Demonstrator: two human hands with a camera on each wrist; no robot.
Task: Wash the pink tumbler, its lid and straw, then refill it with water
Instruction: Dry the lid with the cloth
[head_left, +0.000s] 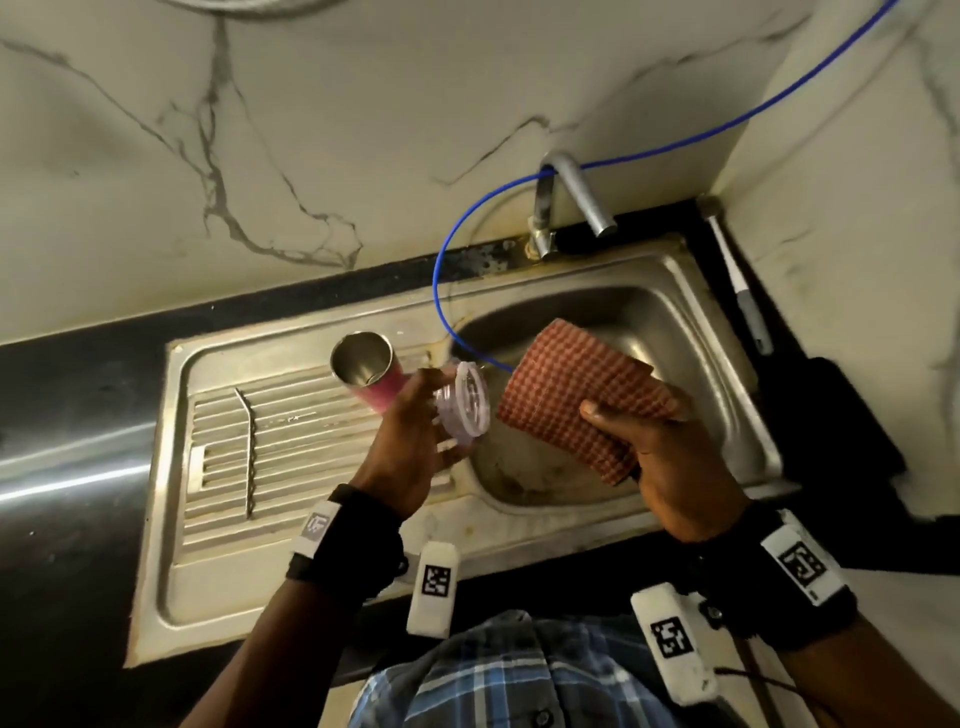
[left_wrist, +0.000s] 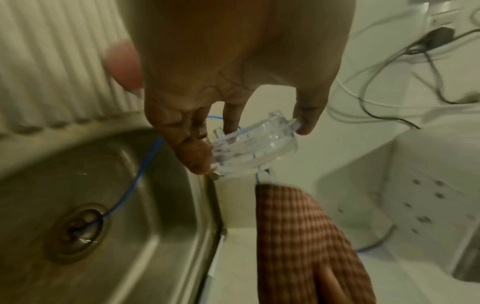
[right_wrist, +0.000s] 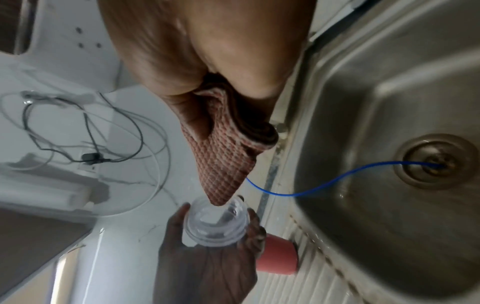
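Note:
My left hand (head_left: 415, 431) grips the clear plastic lid (head_left: 466, 402) by its rim, on edge over the sink's left side; the lid (left_wrist: 253, 144) sits between thumb and fingers in the left wrist view. My right hand (head_left: 644, 447) holds a folded red checked cloth (head_left: 582, 389) just right of the lid, its corner (right_wrist: 218, 185) near the lid (right_wrist: 215, 222). The pink tumbler (head_left: 369, 371) stands open and without a lid on the drainboard behind my left hand. A metal straw (head_left: 248, 441) lies on the drainboard ribs to the left.
The steel sink basin (head_left: 649, 332) has a drain (right_wrist: 436, 162) with a thin blue tube (head_left: 457, 249) running into it. A tap (head_left: 576, 197) stands at the back rim. A brush (head_left: 737, 280) lies on the dark counter at right.

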